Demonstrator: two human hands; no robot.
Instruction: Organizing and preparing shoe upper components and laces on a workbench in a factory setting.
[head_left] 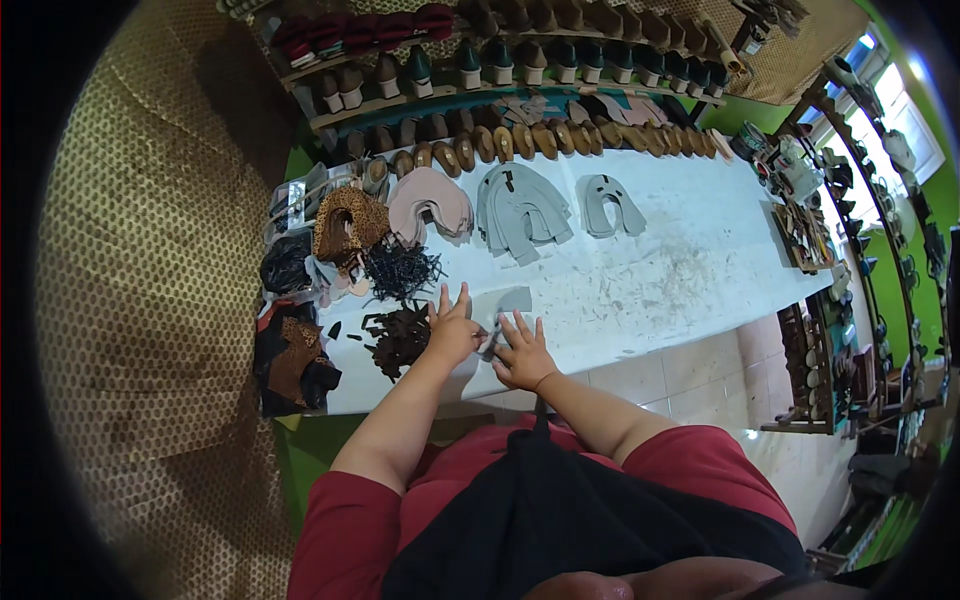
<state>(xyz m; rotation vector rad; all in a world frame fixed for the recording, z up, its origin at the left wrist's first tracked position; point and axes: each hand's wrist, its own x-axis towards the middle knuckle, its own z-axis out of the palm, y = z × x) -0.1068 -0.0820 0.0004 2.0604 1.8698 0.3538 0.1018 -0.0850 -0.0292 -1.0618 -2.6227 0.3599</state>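
Observation:
A grey curved piece of shoe-upper material (pixel 515 300) lies near the table's front edge, partly covered by my hands. My right hand (pixel 523 357) rests on its near part with the fingers spread. Just left of the piece is my left hand (pixel 455 332), its fingers stretched out and apart, with the thumb side close against the piece's edge. What lies right under the thumb is too small to make out. Beside my left hand sits a heap of dark brown scraps (pixel 398 338), and behind that a tangle of black strips (pixel 400 270).
Stacks of grey cut pieces (pixel 520 210), smaller grey ones (pixel 610 205), pink ones (pixel 430 205) and leopard-print ones (pixel 350 222) lie across the white table (pixel 700 230). Shoe lasts (pixel 505 142) line its back. A tool box (pixel 803 235) stands right; a shoe rack (pixel 810 370) rises beyond.

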